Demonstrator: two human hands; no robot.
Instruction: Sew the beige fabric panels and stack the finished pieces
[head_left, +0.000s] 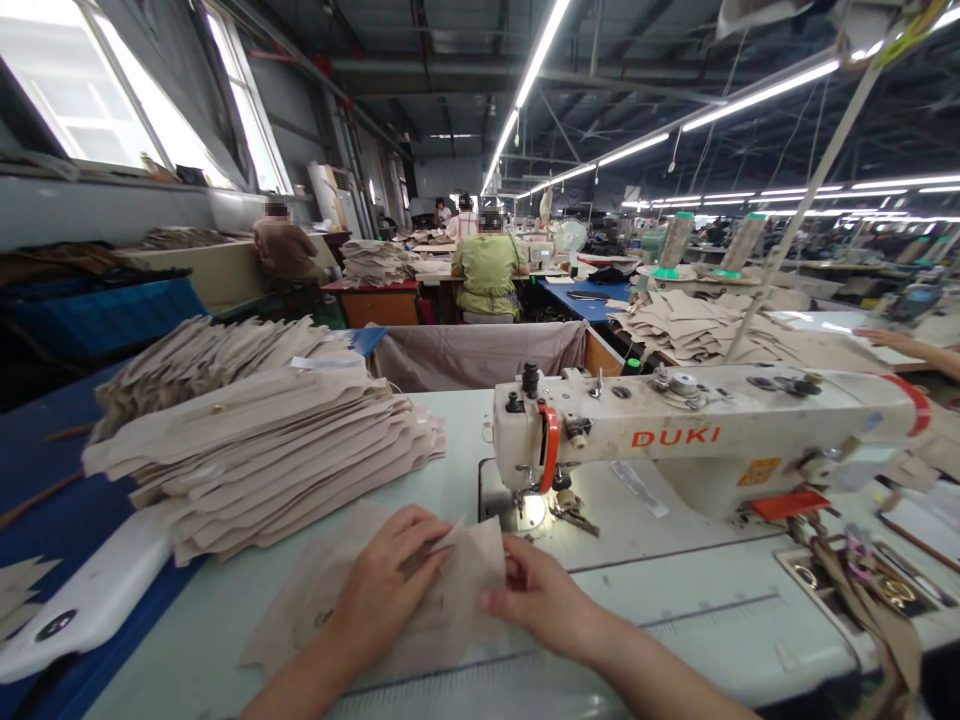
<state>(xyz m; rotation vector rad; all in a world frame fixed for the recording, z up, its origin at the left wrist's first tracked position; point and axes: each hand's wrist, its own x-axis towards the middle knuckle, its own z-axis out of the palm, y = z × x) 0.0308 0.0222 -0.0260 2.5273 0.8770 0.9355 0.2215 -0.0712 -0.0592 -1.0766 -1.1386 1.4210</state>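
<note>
A beige fabric piece lies partly raised on the table in front of the sewing machine. My left hand rests over it, with thumb and fingers pinching a fold near its upper edge. At its right edge, my right hand grips the fabric between thumb and curled fingers. More beige cloth spreads flat under my left wrist; whether it is the same piece I cannot tell. The lit needle area of the machine sits just beyond my hands, apart from the fabric.
A tall stack of beige fabric pieces stands at the left, beside a white curved board. Right of me, a tray holds straps and small tools. Small scissors lie by the needle. A co-worker sits ahead.
</note>
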